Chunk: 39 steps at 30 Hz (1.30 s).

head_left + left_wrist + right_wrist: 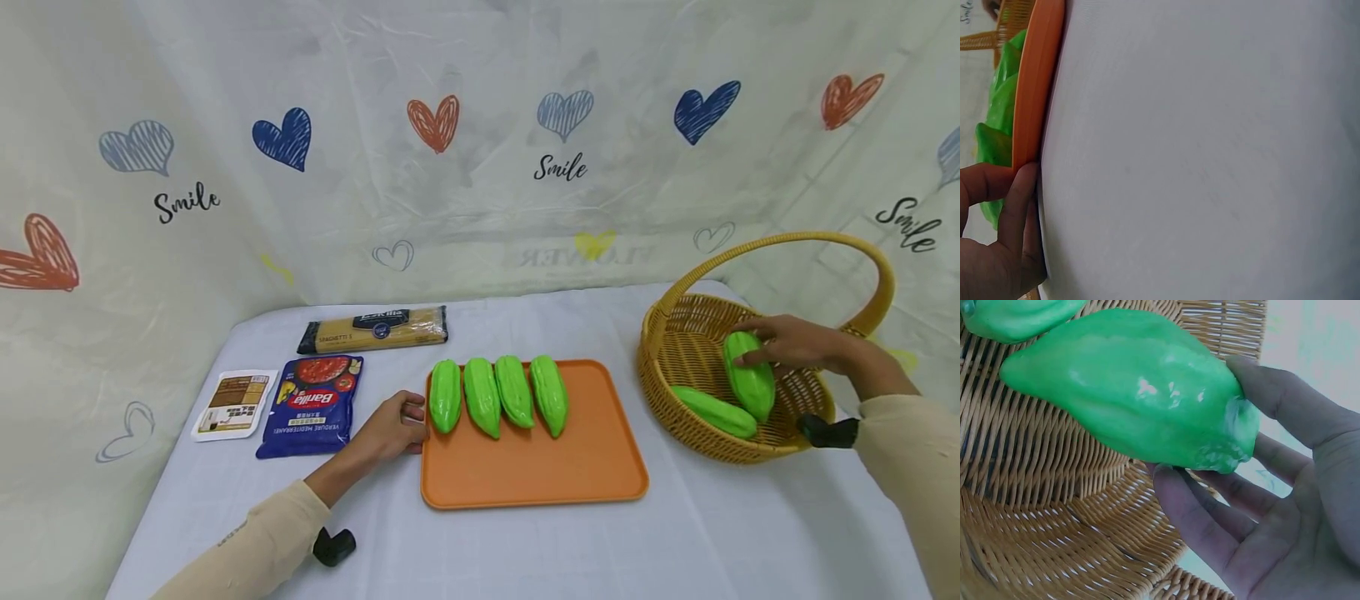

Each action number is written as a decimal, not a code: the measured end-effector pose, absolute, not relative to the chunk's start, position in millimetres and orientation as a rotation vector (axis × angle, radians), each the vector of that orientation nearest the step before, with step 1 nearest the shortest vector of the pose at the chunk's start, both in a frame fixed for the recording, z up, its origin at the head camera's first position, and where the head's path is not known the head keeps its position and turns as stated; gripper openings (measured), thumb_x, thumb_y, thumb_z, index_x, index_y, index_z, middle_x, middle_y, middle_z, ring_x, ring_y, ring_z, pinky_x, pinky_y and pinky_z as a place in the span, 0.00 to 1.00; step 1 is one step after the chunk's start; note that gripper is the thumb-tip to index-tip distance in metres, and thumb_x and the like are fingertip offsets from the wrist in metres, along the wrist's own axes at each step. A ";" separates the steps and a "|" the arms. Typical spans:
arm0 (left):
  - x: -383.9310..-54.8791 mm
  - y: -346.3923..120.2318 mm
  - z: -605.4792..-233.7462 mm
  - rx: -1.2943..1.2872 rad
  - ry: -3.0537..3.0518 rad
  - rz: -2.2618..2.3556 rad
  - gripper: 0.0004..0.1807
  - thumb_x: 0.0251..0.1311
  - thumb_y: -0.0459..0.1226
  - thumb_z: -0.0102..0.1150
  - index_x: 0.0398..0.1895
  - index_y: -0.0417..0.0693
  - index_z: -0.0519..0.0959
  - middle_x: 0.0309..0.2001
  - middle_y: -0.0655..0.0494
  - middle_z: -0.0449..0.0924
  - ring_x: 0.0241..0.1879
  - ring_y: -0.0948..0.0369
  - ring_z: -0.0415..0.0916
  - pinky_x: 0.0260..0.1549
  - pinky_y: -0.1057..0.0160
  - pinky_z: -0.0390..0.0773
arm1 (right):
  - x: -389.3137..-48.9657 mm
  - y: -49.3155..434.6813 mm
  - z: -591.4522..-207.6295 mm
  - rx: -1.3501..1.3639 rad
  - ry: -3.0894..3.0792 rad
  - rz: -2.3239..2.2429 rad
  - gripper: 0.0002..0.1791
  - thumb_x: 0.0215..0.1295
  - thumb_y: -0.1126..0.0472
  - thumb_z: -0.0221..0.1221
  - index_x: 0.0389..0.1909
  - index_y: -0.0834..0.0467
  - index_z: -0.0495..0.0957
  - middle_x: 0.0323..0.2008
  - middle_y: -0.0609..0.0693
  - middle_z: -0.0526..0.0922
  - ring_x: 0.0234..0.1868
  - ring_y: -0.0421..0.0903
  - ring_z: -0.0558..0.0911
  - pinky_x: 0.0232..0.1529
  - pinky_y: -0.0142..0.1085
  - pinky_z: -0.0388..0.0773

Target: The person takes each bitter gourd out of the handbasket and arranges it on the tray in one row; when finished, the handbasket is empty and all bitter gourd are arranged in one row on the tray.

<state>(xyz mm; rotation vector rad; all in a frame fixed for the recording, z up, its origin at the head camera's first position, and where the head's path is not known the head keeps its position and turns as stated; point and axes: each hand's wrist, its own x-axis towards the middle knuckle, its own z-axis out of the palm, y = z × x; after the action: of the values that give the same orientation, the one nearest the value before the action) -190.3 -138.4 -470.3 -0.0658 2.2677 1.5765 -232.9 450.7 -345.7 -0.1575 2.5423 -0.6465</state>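
I have the right hand (798,343) inside the wicker basket (663,414), fingers round a green gourd (752,390); a loose gourd (712,410) lies left of that hand. The left hand (392,427) touches the left edge of an orange tray (592,458), and four gourds (446,396) sit in a row on it, just to this hand's right. To its left I see a blue pouch (311,412), farther left a white packet (234,405); beyond the hand lies a spaghetti packet (375,330).

six vegetables (482,397), three packets (309,417), one tray (532,473), one basket (665,410)
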 end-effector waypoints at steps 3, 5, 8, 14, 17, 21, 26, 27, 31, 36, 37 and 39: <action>-190.7 -138.1 -470.5 -0.065 2.271 1.569 0.31 0.53 0.27 0.62 0.64 0.38 0.69 0.50 0.44 0.74 0.44 0.55 0.80 0.35 0.59 0.89 | -229.7 448.7 -342.0 -0.168 2.565 -0.640 0.45 0.70 0.47 0.60 0.73 0.72 0.53 0.64 0.80 0.62 0.51 0.53 0.80 0.46 0.48 0.86; -190.6 -137.8 -470.1 -0.064 2.270 1.572 0.31 0.53 0.27 0.62 0.64 0.38 0.69 0.50 0.44 0.73 0.44 0.55 0.79 0.35 0.59 0.89 | -227.6 447.0 -339.7 -0.187 2.588 -0.639 0.44 0.69 0.47 0.60 0.73 0.71 0.54 0.65 0.78 0.63 0.50 0.53 0.80 0.44 0.46 0.86; -190.1 -137.6 -469.2 -0.063 2.277 1.569 0.32 0.53 0.27 0.62 0.64 0.38 0.69 0.49 0.44 0.74 0.42 0.55 0.79 0.34 0.59 0.89 | -225.0 444.4 -336.7 -0.222 2.632 -0.632 0.43 0.69 0.46 0.60 0.73 0.67 0.56 0.66 0.76 0.63 0.51 0.54 0.79 0.43 0.44 0.85; -189.5 -138.3 -467.9 -0.063 2.285 1.559 0.32 0.54 0.27 0.62 0.65 0.38 0.68 0.50 0.44 0.73 0.41 0.56 0.79 0.34 0.59 0.88 | -221.8 441.9 -333.6 -0.258 2.633 -0.688 0.41 0.70 0.47 0.59 0.76 0.62 0.55 0.69 0.73 0.62 0.56 0.58 0.79 0.46 0.46 0.86; -189.5 -138.4 -467.8 -0.064 2.285 1.550 0.32 0.54 0.27 0.62 0.65 0.38 0.68 0.50 0.44 0.73 0.41 0.56 0.79 0.34 0.59 0.88 | -218.9 441.3 -332.5 -0.266 2.623 -0.715 0.41 0.71 0.47 0.59 0.76 0.62 0.55 0.70 0.72 0.61 0.58 0.60 0.78 0.47 0.47 0.86; -189.7 -138.0 -468.1 -0.066 2.282 1.553 0.32 0.54 0.27 0.61 0.65 0.38 0.68 0.49 0.44 0.73 0.41 0.56 0.79 0.34 0.59 0.88 | -214.5 439.3 -330.6 -0.282 2.620 -0.746 0.39 0.72 0.48 0.58 0.76 0.60 0.55 0.70 0.70 0.60 0.58 0.60 0.78 0.48 0.47 0.86; -189.9 -137.0 -468.8 -0.063 2.283 1.562 0.32 0.53 0.26 0.60 0.65 0.38 0.68 0.49 0.44 0.73 0.41 0.56 0.79 0.33 0.60 0.88 | -207.8 433.8 -325.7 -0.297 2.610 -0.771 0.38 0.72 0.47 0.57 0.76 0.56 0.56 0.72 0.68 0.59 0.59 0.59 0.77 0.48 0.47 0.85; -189.8 -136.9 -468.8 -0.064 2.284 1.563 0.32 0.53 0.26 0.60 0.65 0.38 0.68 0.49 0.44 0.73 0.40 0.56 0.79 0.33 0.60 0.88 | -206.3 432.4 -324.5 -0.303 2.608 -0.773 0.37 0.72 0.47 0.57 0.76 0.55 0.57 0.72 0.67 0.60 0.59 0.58 0.77 0.48 0.45 0.85; -189.4 -136.8 -469.0 -0.062 2.285 1.564 0.32 0.53 0.26 0.60 0.65 0.38 0.68 0.49 0.44 0.73 0.40 0.56 0.78 0.33 0.60 0.88 | -201.1 426.1 -321.1 -0.359 2.605 -0.787 0.34 0.72 0.49 0.57 0.75 0.52 0.59 0.72 0.63 0.62 0.59 0.51 0.76 0.47 0.43 0.83; -189.5 -137.2 -469.7 -0.057 2.288 1.566 0.32 0.53 0.26 0.60 0.65 0.38 0.68 0.49 0.44 0.73 0.41 0.56 0.79 0.33 0.60 0.88 | -196.5 416.0 -321.3 -0.437 2.582 -0.824 0.32 0.71 0.51 0.57 0.74 0.47 0.63 0.71 0.55 0.63 0.59 0.32 0.71 0.48 0.43 0.81; -189.5 -137.2 -469.8 -0.055 2.288 1.565 0.32 0.53 0.26 0.60 0.65 0.38 0.68 0.49 0.44 0.73 0.41 0.56 0.79 0.34 0.60 0.88 | -195.5 413.6 -321.2 -0.447 2.570 -0.837 0.32 0.71 0.51 0.58 0.74 0.46 0.63 0.71 0.54 0.63 0.57 0.28 0.70 0.49 0.43 0.81; -189.7 -137.2 -469.8 -0.055 2.288 1.568 0.32 0.53 0.26 0.60 0.65 0.38 0.68 0.49 0.44 0.73 0.41 0.56 0.78 0.34 0.60 0.88 | -193.8 408.6 -320.7 -0.473 2.532 -0.877 0.32 0.71 0.53 0.58 0.74 0.46 0.63 0.69 0.51 0.65 0.57 0.29 0.71 0.49 0.43 0.80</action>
<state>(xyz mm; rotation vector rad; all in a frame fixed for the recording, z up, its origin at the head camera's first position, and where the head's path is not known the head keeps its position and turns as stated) -189.7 -137.2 -469.8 -0.0553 2.2876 1.5684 -193.8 408.6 -320.7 -0.4735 2.5322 -0.8770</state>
